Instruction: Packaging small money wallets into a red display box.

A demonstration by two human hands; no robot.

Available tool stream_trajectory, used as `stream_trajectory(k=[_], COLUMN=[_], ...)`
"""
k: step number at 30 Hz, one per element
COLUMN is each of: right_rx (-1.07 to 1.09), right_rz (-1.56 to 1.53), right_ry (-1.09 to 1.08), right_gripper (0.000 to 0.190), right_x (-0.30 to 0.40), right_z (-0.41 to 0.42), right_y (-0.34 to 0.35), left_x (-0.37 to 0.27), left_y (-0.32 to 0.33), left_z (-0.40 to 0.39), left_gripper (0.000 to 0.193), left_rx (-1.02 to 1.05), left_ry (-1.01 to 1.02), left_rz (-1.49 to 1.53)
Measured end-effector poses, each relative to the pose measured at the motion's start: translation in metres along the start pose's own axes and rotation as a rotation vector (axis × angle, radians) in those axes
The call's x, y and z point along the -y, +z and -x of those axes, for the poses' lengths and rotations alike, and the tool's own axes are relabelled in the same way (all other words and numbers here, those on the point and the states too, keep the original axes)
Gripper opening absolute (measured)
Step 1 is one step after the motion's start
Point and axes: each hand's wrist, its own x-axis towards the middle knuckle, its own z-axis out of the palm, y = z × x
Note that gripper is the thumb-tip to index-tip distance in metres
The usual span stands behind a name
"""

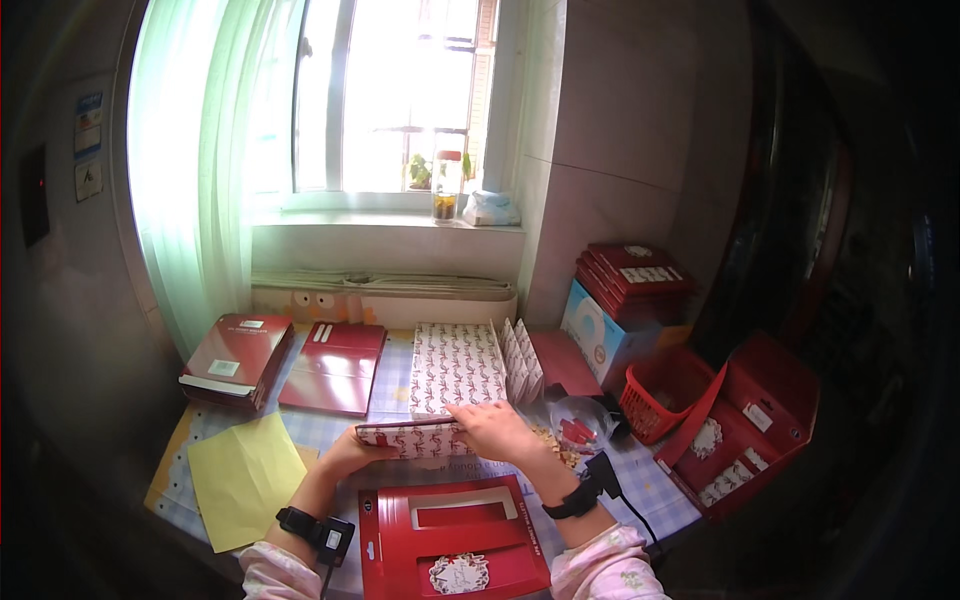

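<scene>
Between both hands is a small white-and-red patterned card wallet or stack of them (424, 442), held above the table with its dark red edge uppermost. My left hand (356, 454) grips its left end. My right hand (491, 429) grips the right end, fingers over the top edge. Below them, nearest to me, lies a flat red cardboard pack (390, 547) with cut-out windows and a wreath design. Just beyond my hands is a larger stack of patterned card wallets (457, 364), with several more standing fanned (525, 367) at its right.
Left are a stack of red packs (240, 349), red card sheets (334, 367) and yellow paper (251, 476). Right are a clear bowl (581, 424) of red pieces, a red plastic basket (660, 397), an opened red pack (739, 442) and a blue box (592, 322) topped by red packs (637, 274).
</scene>
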Motion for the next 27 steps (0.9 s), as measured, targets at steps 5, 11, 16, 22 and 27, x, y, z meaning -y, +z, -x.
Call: stream_trajectory(k=[5, 11, 16, 22, 27], right_rx=[-0.104, -0.008, -0.079, -0.246, -0.164], right_rz=[-0.05, -0.115, -0.141, -0.565, -1.679], right_ry=[-0.053, -0.047, -0.044, 0.065, 0.004], right_gripper=[0.057, 0.05, 0.03, 0.028, 0.027], right_x=[-0.005, -0.006, -0.008, -0.012, -0.007], right_z=[0.006, 0.001, 0.001, 0.0, -0.001], right_y=[-0.001, 0.004, 0.005, -0.01, -0.019], left_x=[-0.003, 0.001, -0.002, -0.029, -0.054], left_y=[0.004, 0.003, 0.008, 0.015, 0.02], left_z=[0.002, 0.002, 0.002, 0.014, 0.027], left_gripper=[0.031, 0.029, 0.025, 0.021, 0.024], left_rx=[0.013, -0.008, -0.087, -0.126, -0.152], left_ry=[0.024, 0.024, 0.082, 0.158, 0.219], left_rz=[-0.018, -0.008, -0.195, -0.112, -0.141])
